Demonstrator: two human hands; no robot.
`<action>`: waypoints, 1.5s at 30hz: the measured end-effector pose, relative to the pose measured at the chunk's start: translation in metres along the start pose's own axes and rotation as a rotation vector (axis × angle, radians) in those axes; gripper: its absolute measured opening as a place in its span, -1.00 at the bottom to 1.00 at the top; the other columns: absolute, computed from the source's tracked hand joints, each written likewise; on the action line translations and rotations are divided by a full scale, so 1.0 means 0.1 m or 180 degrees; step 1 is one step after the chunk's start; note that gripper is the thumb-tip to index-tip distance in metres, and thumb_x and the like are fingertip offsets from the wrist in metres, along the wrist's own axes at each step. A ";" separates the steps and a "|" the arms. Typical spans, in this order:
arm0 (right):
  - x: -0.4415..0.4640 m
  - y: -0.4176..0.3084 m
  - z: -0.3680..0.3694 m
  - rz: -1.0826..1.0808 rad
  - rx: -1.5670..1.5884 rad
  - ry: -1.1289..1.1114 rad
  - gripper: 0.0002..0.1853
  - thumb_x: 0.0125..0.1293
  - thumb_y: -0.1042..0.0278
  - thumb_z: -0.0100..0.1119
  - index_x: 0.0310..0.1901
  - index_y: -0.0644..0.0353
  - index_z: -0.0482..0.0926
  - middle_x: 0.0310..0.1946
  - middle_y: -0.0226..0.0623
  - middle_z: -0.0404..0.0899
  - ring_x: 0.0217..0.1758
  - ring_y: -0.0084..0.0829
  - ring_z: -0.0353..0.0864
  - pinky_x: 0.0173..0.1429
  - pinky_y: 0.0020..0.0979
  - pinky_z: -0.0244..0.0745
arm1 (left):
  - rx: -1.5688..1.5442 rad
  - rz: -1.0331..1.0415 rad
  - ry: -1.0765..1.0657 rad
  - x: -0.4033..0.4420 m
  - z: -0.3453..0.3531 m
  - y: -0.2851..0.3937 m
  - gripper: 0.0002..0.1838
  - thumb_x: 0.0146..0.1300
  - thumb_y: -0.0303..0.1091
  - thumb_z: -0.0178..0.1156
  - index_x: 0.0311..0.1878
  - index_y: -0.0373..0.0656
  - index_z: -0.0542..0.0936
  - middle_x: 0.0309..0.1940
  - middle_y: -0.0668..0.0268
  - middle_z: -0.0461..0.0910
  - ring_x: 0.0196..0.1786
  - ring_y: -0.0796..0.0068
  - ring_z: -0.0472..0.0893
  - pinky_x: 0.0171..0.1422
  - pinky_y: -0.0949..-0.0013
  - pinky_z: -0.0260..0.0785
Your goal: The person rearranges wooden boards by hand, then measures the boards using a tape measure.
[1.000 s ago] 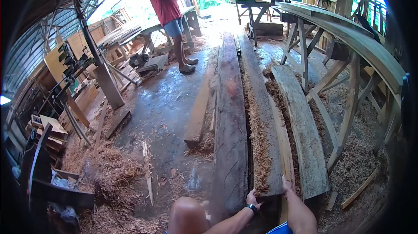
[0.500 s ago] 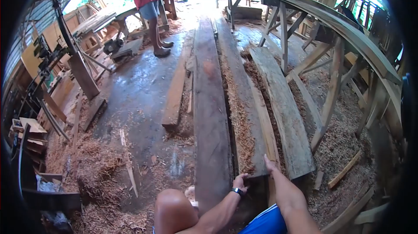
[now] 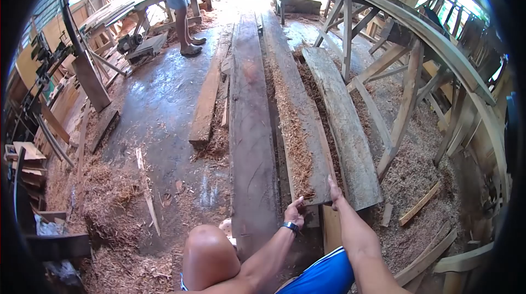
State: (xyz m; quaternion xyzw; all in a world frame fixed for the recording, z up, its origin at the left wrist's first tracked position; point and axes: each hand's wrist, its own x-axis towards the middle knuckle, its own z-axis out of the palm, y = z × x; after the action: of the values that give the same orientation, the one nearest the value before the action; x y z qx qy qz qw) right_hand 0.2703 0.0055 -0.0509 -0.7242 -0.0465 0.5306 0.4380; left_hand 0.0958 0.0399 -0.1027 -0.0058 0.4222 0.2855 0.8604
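A long plank (image 3: 298, 108) strewn with wood shavings has its near end between my hands. My left hand (image 3: 295, 213), with a dark watch on the wrist, grips the left corner of that end, fingers closed. At the right corner, my right hand (image 3: 335, 191) holds the plank's edge; its lower fingers are hidden. To the left lies a wide dark plank (image 3: 253, 146), apart from the shaving-covered one by a narrow gap. A greyish rough plank (image 3: 348, 135) lies to the right.
Another person (image 3: 178, 4) stands at the upper left beside a bench. Wooden trestles (image 3: 408, 102) carry long boards on the right. A shorter beam (image 3: 211, 102) and a thin strip (image 3: 146, 190) lie on the shaving-littered floor. A dark metal post (image 3: 71, 20) stands left.
The held plank's near end has shifted left, away from the dark plank's edge toward a wider gap, and covers more of the lighter board beneath. The head view has tilted down and turned right.
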 end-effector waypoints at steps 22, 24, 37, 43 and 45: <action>-1.23 -0.27 0.06 -0.1095 -0.2747 0.1423 0.01 -0.13 -0.43 0.38 -0.07 0.61 0.54 -0.16 0.30 0.62 0.00 0.05 0.66 0.02 -0.15 0.57 | -0.1145 -0.0629 -0.0459 -0.45 0.07 -0.51 -0.54 0.39 -0.02 0.11 0.18 -0.16 0.47 0.19 0.06 0.47 0.23 0.05 0.46 0.40 -0.08 0.27; -1.48 -0.25 0.15 -0.1151 -0.2968 0.1552 -0.02 -0.17 -0.35 0.45 -0.05 0.59 0.51 -0.11 0.30 0.60 0.02 0.06 0.65 0.08 -0.14 0.57 | -0.1374 -0.1047 -0.0414 -0.48 0.03 -0.66 -0.58 0.41 -0.04 0.08 0.16 -0.14 0.47 0.21 0.05 0.44 0.27 0.01 0.42 0.45 -0.12 0.20; -1.51 0.18 0.70 -0.1126 -0.3112 0.1595 0.05 -0.02 -0.12 0.43 0.33 0.40 0.12 0.17 0.23 0.37 0.28 0.09 0.36 0.34 0.01 0.26 | -0.1026 -0.1034 -0.1271 -0.21 -0.51 -0.74 -0.30 0.42 0.18 -0.11 0.32 -0.26 0.35 0.30 0.02 0.40 0.33 0.02 0.38 0.51 -0.09 0.08; -1.42 -0.09 0.60 -0.1448 -0.2715 0.1114 0.17 -0.02 -0.16 0.42 0.43 0.41 -0.02 0.31 0.26 0.24 0.37 0.12 0.28 0.42 -0.06 0.22 | 0.0150 -0.0831 -0.0394 -1.10 0.45 -0.22 -0.26 0.45 0.22 -0.30 0.37 -0.26 0.29 0.32 0.05 0.38 0.37 0.02 0.35 0.46 -0.12 0.16; -1.35 -0.20 0.56 -0.1584 -0.2635 0.1000 0.15 0.00 -0.15 0.40 0.43 0.42 -0.02 0.32 0.24 0.23 0.39 0.10 0.27 0.43 -0.07 0.21 | 0.0375 -0.0981 -0.0714 -0.77 -0.02 -0.35 -0.24 0.45 0.23 -0.28 0.35 -0.32 0.27 0.26 -0.04 0.41 0.34 -0.03 0.37 0.38 -0.10 0.27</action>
State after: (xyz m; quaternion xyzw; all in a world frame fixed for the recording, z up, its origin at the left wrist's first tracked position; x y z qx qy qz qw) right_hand 0.1744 -0.0213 0.0578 -0.8751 -0.3577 0.2320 0.2291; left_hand 0.0748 -0.0274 -0.0560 0.0118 0.3338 0.1240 0.9344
